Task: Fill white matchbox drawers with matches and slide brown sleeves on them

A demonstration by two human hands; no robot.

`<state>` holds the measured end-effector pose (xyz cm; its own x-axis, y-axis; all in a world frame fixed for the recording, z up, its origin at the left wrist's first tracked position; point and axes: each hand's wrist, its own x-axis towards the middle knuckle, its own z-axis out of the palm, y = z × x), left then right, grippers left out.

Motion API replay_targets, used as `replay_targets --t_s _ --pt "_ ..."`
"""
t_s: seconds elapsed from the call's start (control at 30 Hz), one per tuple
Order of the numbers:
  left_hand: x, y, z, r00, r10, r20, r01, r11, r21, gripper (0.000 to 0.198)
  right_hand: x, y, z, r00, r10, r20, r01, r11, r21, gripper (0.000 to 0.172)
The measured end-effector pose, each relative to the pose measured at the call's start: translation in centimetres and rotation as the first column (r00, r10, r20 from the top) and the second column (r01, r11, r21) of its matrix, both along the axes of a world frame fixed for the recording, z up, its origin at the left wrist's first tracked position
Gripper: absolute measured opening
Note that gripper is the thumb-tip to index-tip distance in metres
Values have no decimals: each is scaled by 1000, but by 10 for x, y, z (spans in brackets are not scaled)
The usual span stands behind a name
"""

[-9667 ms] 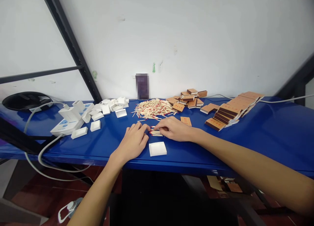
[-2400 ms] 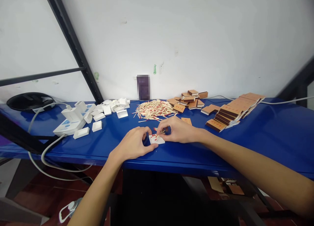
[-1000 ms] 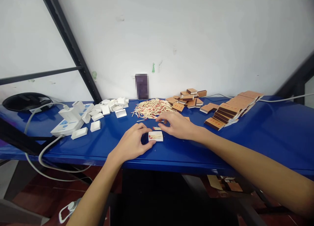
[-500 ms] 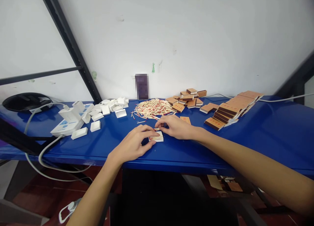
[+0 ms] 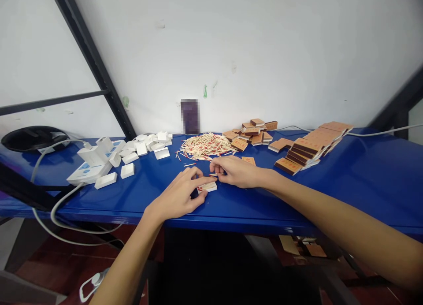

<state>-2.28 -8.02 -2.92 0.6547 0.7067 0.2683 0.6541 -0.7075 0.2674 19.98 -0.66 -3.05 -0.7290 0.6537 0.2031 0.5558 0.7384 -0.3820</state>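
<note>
A small white matchbox tray (image 5: 213,187) with matches lying in it rests on the blue table near the front edge. My left hand (image 5: 183,191) grips this tray between thumb and fingers from the left. Just above and right of it, my right hand (image 5: 233,172) pinches one or more matches (image 5: 213,174), red tips pointing left; how many I cannot tell. Behind both hands spreads a loose heap of red-tipped matches (image 5: 206,145). An orange matchbox cover (image 5: 248,161) lies flat right behind my right hand.
White trays (image 5: 142,147) lie scattered at the left beside a power strip (image 5: 89,170) with cables. Brown matchboxes (image 5: 253,131) are piled at the back, and more (image 5: 304,150) stand in leaning rows at the right. A dark pixelated device (image 5: 190,117) leans on the wall.
My right hand has drawn slightly back from the tray, and the matches in its fingers show more clearly. The tray has shifted slightly left with my left hand.
</note>
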Motion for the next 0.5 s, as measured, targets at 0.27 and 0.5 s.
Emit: replay_targets --t_s 0.27,0.5 --pt "1 0 1 997 21 76 -21 1000 -6 32 2 3 -5 999 17 -38 -17 1000 4 23" --pt "1 1 -3 974 124 189 -117 992 -45 18 3 -8 8 977 34 -211 -23 998 55 27"
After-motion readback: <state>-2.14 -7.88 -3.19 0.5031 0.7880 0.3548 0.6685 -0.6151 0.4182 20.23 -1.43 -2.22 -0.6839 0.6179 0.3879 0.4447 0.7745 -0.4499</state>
